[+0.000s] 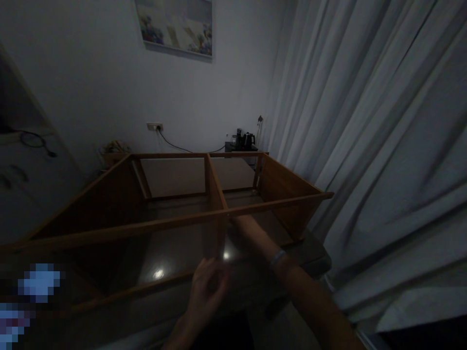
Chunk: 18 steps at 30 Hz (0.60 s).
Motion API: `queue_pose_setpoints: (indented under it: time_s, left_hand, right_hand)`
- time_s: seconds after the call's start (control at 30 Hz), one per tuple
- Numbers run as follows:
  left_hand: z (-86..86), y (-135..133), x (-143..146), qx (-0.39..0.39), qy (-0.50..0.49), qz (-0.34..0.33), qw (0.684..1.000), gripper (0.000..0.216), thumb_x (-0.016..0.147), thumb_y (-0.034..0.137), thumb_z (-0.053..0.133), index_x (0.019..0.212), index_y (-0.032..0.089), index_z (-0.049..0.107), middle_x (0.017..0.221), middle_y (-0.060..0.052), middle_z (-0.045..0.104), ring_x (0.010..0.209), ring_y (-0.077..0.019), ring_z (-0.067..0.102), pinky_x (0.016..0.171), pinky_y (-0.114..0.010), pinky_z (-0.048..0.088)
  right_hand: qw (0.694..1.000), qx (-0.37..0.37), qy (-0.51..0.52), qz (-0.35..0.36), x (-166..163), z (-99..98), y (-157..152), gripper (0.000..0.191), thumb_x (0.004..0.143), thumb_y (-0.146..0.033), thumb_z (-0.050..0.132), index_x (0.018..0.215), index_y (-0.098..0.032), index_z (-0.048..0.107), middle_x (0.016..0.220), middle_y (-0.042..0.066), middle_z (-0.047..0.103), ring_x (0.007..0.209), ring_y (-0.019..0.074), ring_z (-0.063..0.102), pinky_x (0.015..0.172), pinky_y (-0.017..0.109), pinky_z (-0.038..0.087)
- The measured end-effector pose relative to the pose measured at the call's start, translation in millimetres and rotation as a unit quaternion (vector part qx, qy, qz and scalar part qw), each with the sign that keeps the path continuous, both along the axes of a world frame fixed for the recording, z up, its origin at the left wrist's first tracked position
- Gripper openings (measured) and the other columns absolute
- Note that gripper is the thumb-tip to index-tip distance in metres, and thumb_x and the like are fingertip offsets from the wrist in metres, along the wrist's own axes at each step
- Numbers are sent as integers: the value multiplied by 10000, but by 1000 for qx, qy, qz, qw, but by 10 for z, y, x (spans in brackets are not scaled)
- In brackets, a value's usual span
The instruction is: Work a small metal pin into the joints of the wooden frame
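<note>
A brown wooden furniture frame (175, 224) lies before me, with a long front rail and a middle divider (221, 238) parting it into two bays. At the divider's lower end, my left hand (210, 284) is closed, its thumb and fingers curled together; anything between them is too dark to make out. My right hand (248, 227) reaches to the joint of divider and front rail, just beneath the rail. Its fingertips are dim and partly hidden against the wood, so their grip is unclear. A band circles my right wrist.
Long pale curtains (365, 146) hang close on the right. Behind the frame, a black kettle (249, 140) stands on a small dark table. A cable runs along the wall from a socket (154, 127). At lower left is a blurred-out patch (39, 282).
</note>
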<state>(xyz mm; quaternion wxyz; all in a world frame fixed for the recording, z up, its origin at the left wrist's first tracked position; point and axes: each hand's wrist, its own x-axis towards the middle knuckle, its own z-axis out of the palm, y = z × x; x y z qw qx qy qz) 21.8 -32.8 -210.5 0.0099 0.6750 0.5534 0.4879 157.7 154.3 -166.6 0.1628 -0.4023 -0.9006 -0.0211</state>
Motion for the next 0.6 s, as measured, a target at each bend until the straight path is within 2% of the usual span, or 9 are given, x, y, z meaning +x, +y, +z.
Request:
queue_pose_setpoints:
  time_s: [0.1,0.2,0.27,0.37,0.43,0.47,0.53,0.6]
  left_hand:
    - [23,1,14,17,-12,13,1000,200,924,302,502,832,239,668,793,-21,737,792,-195,700,850,-379,552]
    - [123,-13,-9,36,-9,19,999,195,927,304,499,836,241,659,781,-23,736,821,-209,696,882,-401,525]
    - [284,-31,-43,57,19,-4,998,153,923,260,507,864,244,647,779,-5,732,791,-190,681,861,-375,497]
    - [674,-59,-96,157,76,-51,983,134,898,176,520,878,244,633,682,35,694,674,-153,612,744,-335,421]
    - [997,-71,-132,198,107,-19,974,112,889,174,574,874,252,652,624,47,661,654,-160,549,707,-349,348]
    - [1162,-73,-154,228,126,-4,965,96,886,186,602,889,260,665,648,48,677,679,-164,547,725,-358,333]
    - [1475,-61,-209,245,164,42,955,132,882,230,644,1004,261,684,823,18,742,815,-192,583,777,-376,342]
    - [1727,-27,-272,185,203,56,960,251,884,276,662,1134,260,675,1103,-9,745,1006,-232,588,851,-385,384]
  right_hand:
    - [994,76,77,-25,210,35,-191,128,961,-252,587,1004,-175,681,966,100,746,928,213,677,894,350,417]
    - [967,175,174,-65,356,29,-552,227,1025,-226,461,913,-177,652,815,58,748,764,181,676,869,357,350]
    - [939,242,231,-76,385,67,-836,270,1051,-271,414,921,-194,637,798,40,747,746,176,672,863,359,321]
    - [894,336,289,-63,309,280,-1164,243,1059,-283,413,926,-228,609,712,-15,731,669,148,649,827,344,300]
    - [849,407,335,-30,193,485,-1259,190,1051,-284,451,948,-234,603,616,-62,682,546,117,591,800,338,297]
    - [845,407,344,-24,126,578,-1269,198,1056,-294,443,953,-236,601,588,-75,659,522,109,574,776,332,300]
    - [845,399,355,-7,-5,706,-1240,210,1064,-306,427,965,-234,597,580,-80,651,517,106,571,741,321,310]
    - [848,399,349,-9,-106,739,-1179,214,1067,-316,423,968,-233,594,611,-73,676,538,107,591,751,324,312]
